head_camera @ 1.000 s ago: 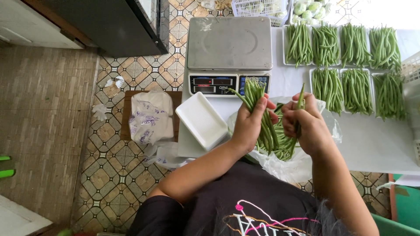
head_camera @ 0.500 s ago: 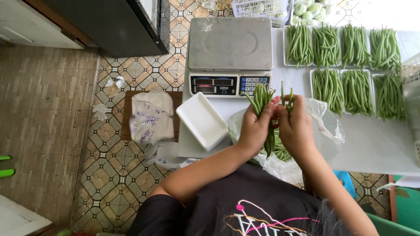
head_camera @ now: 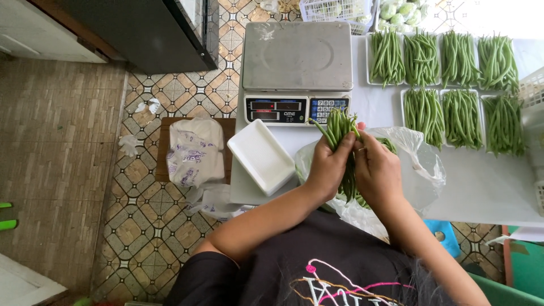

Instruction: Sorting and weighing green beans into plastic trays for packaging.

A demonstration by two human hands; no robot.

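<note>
While the left hand (head_camera: pixel 328 167) and right hand (head_camera: pixel 377 170) clasp a bundle of long green beans (head_camera: pixel 343 141), fingers closed around it, an empty white foam tray (head_camera: pixel 262 157) lies just beside.

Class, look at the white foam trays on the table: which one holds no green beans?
The empty tray beside the left hand, below the scale. The trays at the right are filled.

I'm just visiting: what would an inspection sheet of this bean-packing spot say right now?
Surface: white table, partly bare.
Job's things: bunch of green beans held over a clear plastic bag; empty white tray; seven filled bean trays.
Clutter: wrapped packet on a stool; paper scraps on the floor.
Hands: left hand and right hand both closed around the bunch.
Cables: nothing seen.
Surroundings: weighing scale, patterned tile floor, dark cabinet.
</note>
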